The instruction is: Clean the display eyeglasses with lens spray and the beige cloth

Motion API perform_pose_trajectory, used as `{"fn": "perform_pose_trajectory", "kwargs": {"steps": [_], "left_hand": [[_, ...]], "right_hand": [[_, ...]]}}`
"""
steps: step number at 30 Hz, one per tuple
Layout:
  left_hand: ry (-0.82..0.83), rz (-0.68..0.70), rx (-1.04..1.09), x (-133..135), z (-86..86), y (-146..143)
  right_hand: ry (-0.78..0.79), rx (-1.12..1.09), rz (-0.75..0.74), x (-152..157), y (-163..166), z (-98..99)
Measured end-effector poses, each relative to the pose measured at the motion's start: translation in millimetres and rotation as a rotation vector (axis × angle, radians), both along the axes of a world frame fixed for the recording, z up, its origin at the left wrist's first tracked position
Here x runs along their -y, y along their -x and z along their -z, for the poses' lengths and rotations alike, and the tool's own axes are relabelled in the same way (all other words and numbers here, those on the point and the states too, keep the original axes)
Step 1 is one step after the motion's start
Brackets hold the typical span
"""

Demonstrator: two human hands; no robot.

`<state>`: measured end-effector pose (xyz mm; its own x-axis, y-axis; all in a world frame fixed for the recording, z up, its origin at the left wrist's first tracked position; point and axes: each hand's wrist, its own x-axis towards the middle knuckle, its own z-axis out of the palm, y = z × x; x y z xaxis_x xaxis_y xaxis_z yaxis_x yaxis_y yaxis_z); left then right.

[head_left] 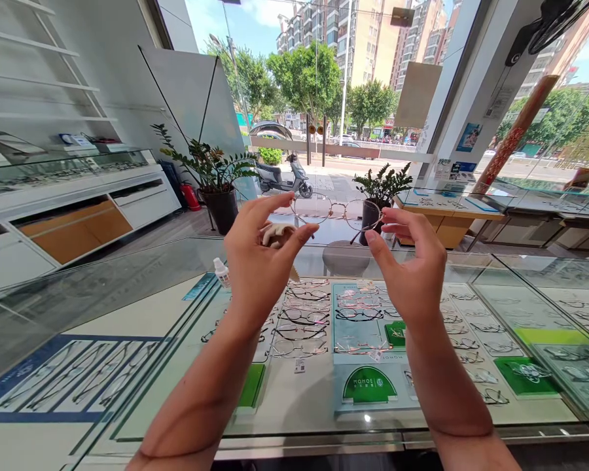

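Note:
A pair of thin-rimmed round eyeglasses [338, 208] is held up above the glass counter, against the bright doorway. My left hand [265, 245] grips the frame at its left side with thumb and fingers, and a crumpled beige cloth [277, 235] is tucked in the same hand. At the other end of the eyeglasses, my right hand [412, 258] has thumb and fingertips at the right rim and temple. A small white bottle [221, 271] stands on the counter beyond my left forearm.
Beneath my arms, the glass display counter [294, 418] holds rows of eyeglasses and green cards. A blue tray of eyeglasses [69, 376] lies at the left. Beyond are a grey stool [346, 257], potted plants [218, 170] and a parked scooter [285, 176] outside.

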<state>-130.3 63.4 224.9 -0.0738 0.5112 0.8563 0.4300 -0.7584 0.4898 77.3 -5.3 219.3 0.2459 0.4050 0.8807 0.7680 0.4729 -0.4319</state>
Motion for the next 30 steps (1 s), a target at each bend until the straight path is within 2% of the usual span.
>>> {"fn": "perform_pose_trajectory", "kwargs": {"steps": [8, 13, 19, 24, 30], "left_hand": [[0.149, 0.153, 0.033, -7, 4.3, -4], [0.158, 0.176, 0.036, -7, 3.8, -6], [0.084, 0.141, 0.032, -11, 7.8, -10], [0.014, 0.086, 0.033, -11, 10.2, -12], [-0.014, 0.006, 0.052, -10, 10.1, -13]], "right_hand": [[-0.122, 0.04, 0.073, 4, 8, -1.3], [-0.163, 0.071, 0.076, 3, 7, 3.2], [-0.173, 0.096, 0.125, 1, 9, 9.6], [-0.212, 0.051, 0.054, 2, 12, 8.8], [-0.167, 0.014, 0.043, 1, 10, 5.2]]}}
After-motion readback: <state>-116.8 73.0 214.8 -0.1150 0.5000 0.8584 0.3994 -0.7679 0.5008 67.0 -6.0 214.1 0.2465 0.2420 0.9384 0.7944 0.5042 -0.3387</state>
